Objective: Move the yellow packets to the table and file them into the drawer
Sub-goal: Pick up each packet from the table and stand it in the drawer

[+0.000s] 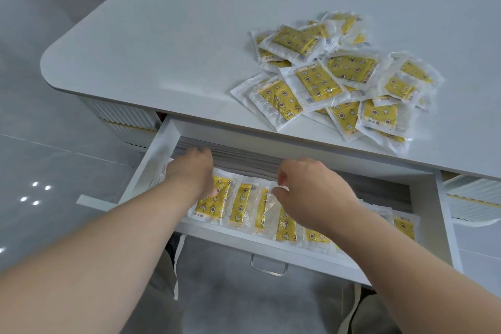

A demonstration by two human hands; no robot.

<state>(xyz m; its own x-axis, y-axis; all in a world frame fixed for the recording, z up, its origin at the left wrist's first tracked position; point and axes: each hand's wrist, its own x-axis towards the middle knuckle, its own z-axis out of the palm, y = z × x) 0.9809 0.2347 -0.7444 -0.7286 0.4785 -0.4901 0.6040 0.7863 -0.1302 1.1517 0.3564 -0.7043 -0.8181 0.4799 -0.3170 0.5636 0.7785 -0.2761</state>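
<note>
A loose pile of yellow packets (339, 81) in clear wrappers lies on the right half of the white table (176, 35). Below the table's front edge the white drawer (160, 154) is pulled out. Inside it a row of yellow packets (244, 206) stands on edge, leaning one against another from left to right. My left hand (192, 171) rests palm down on the leftmost packets in the row, its fingers hidden. My right hand (311, 192) hovers over the row's middle, fingers curled, fingertips touching a packet's (267, 209) top edge.
The drawer's metal handle (269, 266) sticks out toward me at the front. Ribbed white cabinet fronts (127, 122) flank the drawer on both sides. Grey glossy floor lies to the left. My legs are under the drawer.
</note>
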